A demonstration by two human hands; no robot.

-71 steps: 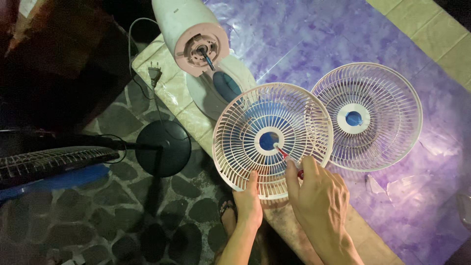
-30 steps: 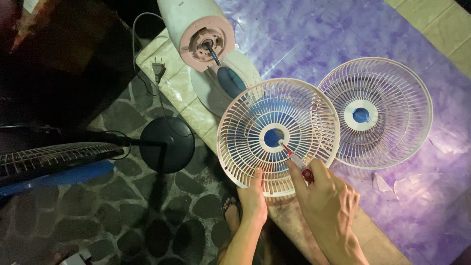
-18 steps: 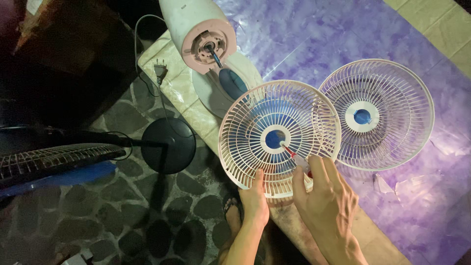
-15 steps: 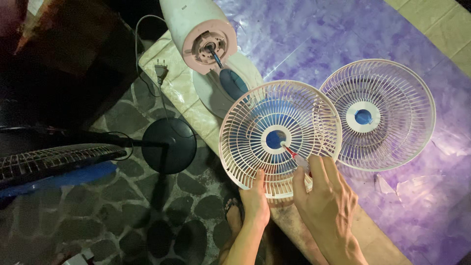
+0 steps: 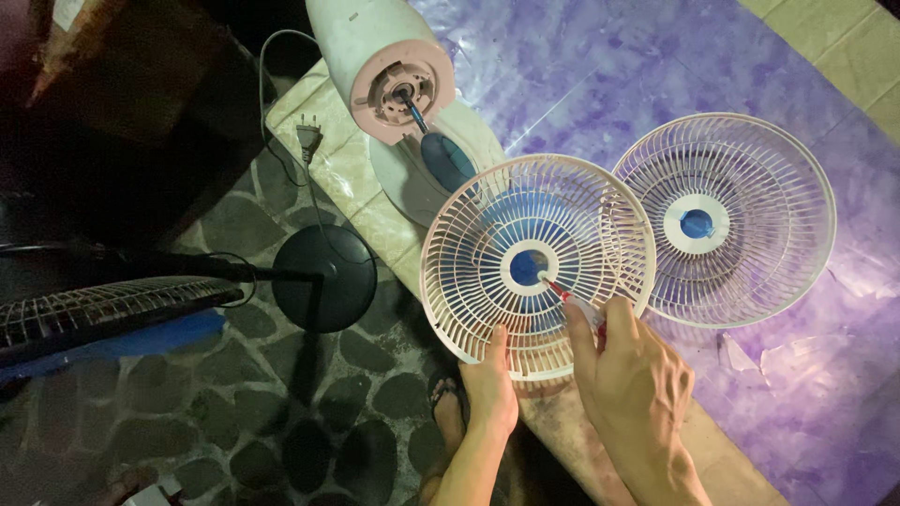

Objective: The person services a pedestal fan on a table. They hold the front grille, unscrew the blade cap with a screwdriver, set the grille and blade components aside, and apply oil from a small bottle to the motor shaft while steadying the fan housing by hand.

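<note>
The right hand (image 5: 633, 389) grips a red-handled screwdriver (image 5: 574, 302), its tip at the blue hub of a white fan grille (image 5: 534, 267). The left hand (image 5: 489, 386) clasps that grille's near rim. The grille overhangs the ledge (image 5: 347, 169) edge, touching a second grille (image 5: 727, 220) on the purple sheet (image 5: 581, 75). The fan motor (image 5: 384, 56) stands beyond.

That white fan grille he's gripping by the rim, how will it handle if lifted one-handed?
The fan grille is thin open ribs, so probably light. Held only at its lower rim by the left hand, it may flex or tilt. The right hand pressing a red-tipped tool near the hub could tip it.
</note>
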